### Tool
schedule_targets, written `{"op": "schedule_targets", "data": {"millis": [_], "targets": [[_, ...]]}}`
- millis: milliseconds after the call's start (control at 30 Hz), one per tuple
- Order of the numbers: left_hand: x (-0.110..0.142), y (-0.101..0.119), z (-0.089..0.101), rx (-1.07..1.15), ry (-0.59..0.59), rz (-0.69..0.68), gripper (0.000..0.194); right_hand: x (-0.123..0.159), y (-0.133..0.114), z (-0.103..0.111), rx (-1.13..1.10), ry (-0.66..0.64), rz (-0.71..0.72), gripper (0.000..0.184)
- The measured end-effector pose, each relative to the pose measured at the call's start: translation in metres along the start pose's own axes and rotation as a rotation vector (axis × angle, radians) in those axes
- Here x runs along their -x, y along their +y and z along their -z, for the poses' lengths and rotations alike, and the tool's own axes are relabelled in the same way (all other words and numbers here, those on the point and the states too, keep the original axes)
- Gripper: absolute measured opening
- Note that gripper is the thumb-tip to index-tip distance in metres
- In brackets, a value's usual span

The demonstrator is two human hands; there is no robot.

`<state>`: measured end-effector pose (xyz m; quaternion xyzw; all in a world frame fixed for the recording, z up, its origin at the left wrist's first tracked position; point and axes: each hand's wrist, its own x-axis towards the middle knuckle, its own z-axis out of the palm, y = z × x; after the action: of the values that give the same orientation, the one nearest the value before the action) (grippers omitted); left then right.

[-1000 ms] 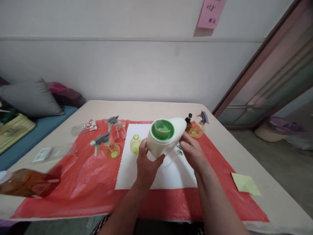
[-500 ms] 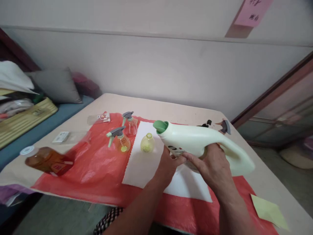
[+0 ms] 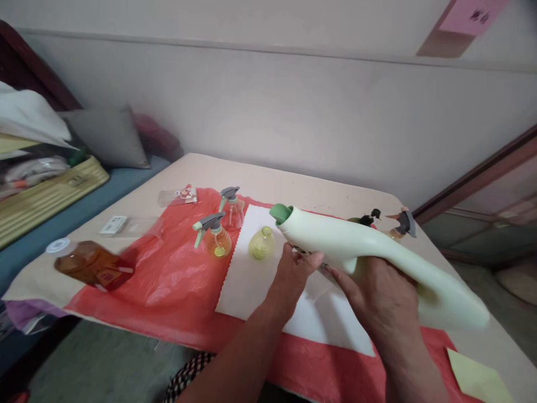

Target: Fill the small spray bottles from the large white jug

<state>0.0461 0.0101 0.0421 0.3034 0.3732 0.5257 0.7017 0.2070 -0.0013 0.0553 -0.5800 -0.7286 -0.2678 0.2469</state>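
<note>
My right hand (image 3: 384,294) grips the handle of a pale green watering can (image 3: 335,235), which is held over the white sheet (image 3: 237,291) with its dark green spout end pointing left. My left hand (image 3: 296,274) is closed under the front of the can, touching its label side; most of its fingers are hidden. Beyond the left hand, a small yellow see-through bottle (image 3: 262,244) stands upright on the sheet, its neck uncovered. To its left are a yellow spray bottle (image 3: 218,240) and a pink spray bottle (image 3: 232,212), both with grey trigger heads.
A large bottle of amber liquid (image 3: 90,263) lies tilted at the left on red plastic sheeting (image 3: 176,285). Clear packaging (image 3: 138,226) lies behind it. Another spray head (image 3: 405,222) shows behind the can. A yellow paper note (image 3: 478,375) lies near the right edge.
The watering can's rear end has swung right and lower, and its label side has turned more out of sight. My hands stay on it. The whole view has shifted slightly.
</note>
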Motion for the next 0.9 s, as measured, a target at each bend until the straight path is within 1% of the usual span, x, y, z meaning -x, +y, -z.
{"op": "schedule_targets", "data": {"millis": [67,167,267,367,467,600,700,767,833,900], "targets": [[-0.002,-0.006,0.002,-0.045,-0.025,0.01,0.047,-0.001,0.005,0.004,0.043,-0.011,0.067,0.071],[-0.005,-0.014,0.002,-0.007,-0.072,0.055,0.054,-0.002,0.012,0.01,0.122,0.006,0.136,0.074],[-0.006,-0.017,-0.001,0.02,-0.094,0.034,0.055,-0.006,0.015,0.014,0.165,0.044,0.166,0.077],[-0.008,-0.015,-0.006,-0.008,-0.086,0.013,0.055,-0.012,0.016,0.018,0.133,0.059,0.162,0.075],[-0.013,-0.011,-0.011,-0.019,-0.113,0.006,0.061,-0.02,0.02,0.021,0.087,0.041,0.144,0.07],[-0.019,-0.004,-0.016,-0.029,-0.131,0.045,0.069,-0.024,0.026,0.02,0.082,0.027,0.12,0.07],[-0.022,-0.002,-0.013,-0.084,-0.127,0.058,0.075,-0.023,0.027,0.015,0.085,0.039,0.111,0.07],[-0.024,-0.002,-0.008,-0.095,-0.111,0.083,0.072,-0.02,0.027,0.012,0.075,0.019,0.107,0.067],[-0.025,-0.005,-0.004,-0.044,-0.101,0.128,0.072,-0.017,0.026,0.009,0.067,-0.005,0.111,0.064],[-0.026,-0.007,-0.002,0.035,-0.098,0.168,0.076,-0.016,0.024,0.009,0.065,-0.002,0.121,0.064]]}}
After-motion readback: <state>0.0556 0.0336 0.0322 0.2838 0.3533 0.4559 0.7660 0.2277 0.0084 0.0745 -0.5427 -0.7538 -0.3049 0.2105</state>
